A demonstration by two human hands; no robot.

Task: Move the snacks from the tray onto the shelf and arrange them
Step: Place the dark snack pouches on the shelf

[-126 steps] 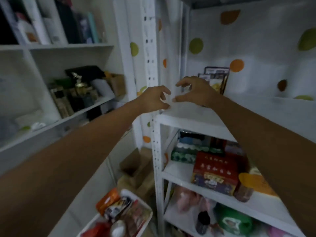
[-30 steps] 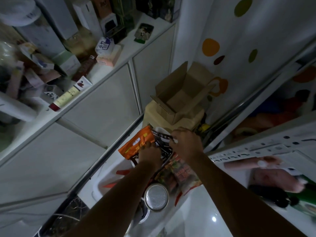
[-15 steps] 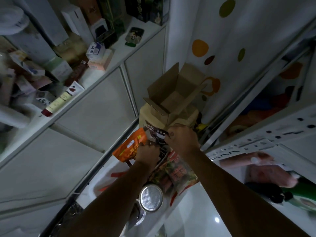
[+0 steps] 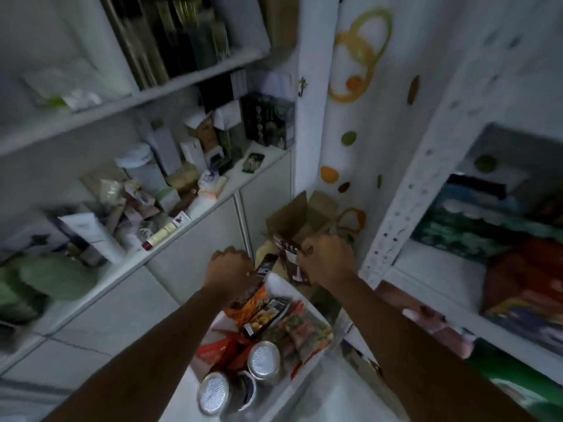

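Note:
My left hand [image 4: 229,268] grips the upper edge of a dark snack packet [image 4: 265,266], lifted above the tray. My right hand [image 4: 326,259] pinches the top of a second dark brown snack packet [image 4: 289,256] that hangs from it beside the first. Below both hands the white tray [image 4: 300,296] holds an orange packet [image 4: 256,300], a dark packet with a food picture [image 4: 264,315], a colourful bag [image 4: 304,330], red wrappers [image 4: 219,348] and two foil-lidded cups [image 4: 263,359]. The white metal shelf [image 4: 426,269] stands to the right.
An open cardboard box [image 4: 301,220] sits on the floor just beyond the hands. A white cupboard counter [image 4: 170,251] crowded with boxes and tubes runs along the left. The shelf's perforated post [image 4: 405,190] rises close to my right hand, with red and blue boxes [image 4: 524,287] behind it.
Both hands have risen from the tray, each carrying a dark packet, and the view has tilted upward towards the shelves.

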